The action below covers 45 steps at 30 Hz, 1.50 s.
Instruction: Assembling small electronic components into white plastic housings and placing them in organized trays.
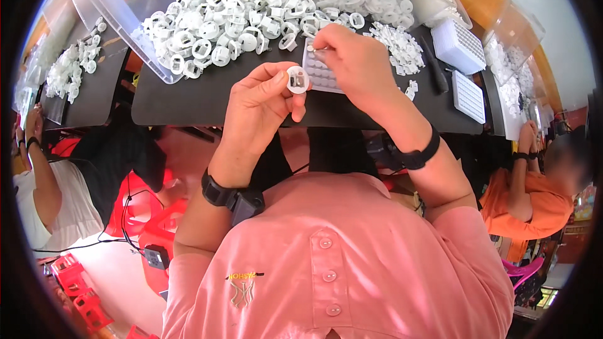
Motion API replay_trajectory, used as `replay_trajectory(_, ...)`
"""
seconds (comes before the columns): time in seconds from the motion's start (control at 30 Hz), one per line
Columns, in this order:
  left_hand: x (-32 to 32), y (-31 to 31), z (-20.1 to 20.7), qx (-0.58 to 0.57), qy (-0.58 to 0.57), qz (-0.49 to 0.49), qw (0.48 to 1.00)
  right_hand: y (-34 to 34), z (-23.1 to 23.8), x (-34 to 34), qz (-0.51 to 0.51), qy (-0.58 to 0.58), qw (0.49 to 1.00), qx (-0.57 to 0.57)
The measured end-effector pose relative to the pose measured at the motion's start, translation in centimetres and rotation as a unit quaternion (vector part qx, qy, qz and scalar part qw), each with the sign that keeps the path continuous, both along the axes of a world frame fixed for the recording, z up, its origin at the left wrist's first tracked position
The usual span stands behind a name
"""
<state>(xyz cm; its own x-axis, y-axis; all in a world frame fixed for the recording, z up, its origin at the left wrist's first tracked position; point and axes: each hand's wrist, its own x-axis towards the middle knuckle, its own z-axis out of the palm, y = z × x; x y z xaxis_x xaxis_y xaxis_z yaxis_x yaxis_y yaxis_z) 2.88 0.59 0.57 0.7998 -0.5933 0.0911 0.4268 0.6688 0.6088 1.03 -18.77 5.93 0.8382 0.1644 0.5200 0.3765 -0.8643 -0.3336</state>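
Between the thumb and fingers of my left hand (251,107) is a round white plastic housing (293,88), its open side with a squarish recess facing up. My right hand (361,69) reaches over a white tray (323,81) with rows of small pockets. Its thumb and forefinger are pinched together at the tray's far end; whatever they grip is too small and hidden to name. Part of the tray lies behind my right hand. Just beyond my hands spreads a large heap of similar white housings (232,22).
Small white pieces (399,50) are heaped right of the tray. Farther right lie a long black tool (434,66), a stack of white trays (461,47) and a single tray (469,99). A clear bin (129,25) stands left. Co-workers sit on both sides.
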Motion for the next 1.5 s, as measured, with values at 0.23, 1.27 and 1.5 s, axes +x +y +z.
replay_trajectory(0.23, 0.0, -0.1, 0.0, 0.000, -0.004, 0.002, 1.000, 2.2, -0.3, -2.8, 0.057, -0.116, 0.984, 0.120)
replay_trajectory(1.27, -0.3, -0.2, -0.2, 0.029, -0.027, 0.033, 0.999, 2.7, 0.4, -2.6, 0.111, 0.163, 0.877, 0.439)
replay_trajectory(1.5, -0.3, -0.3, 0.0, 0.038, -0.028, 0.040, 0.998, 2.3, 0.3, -1.8, 0.130, 0.171, 0.874, 0.436)
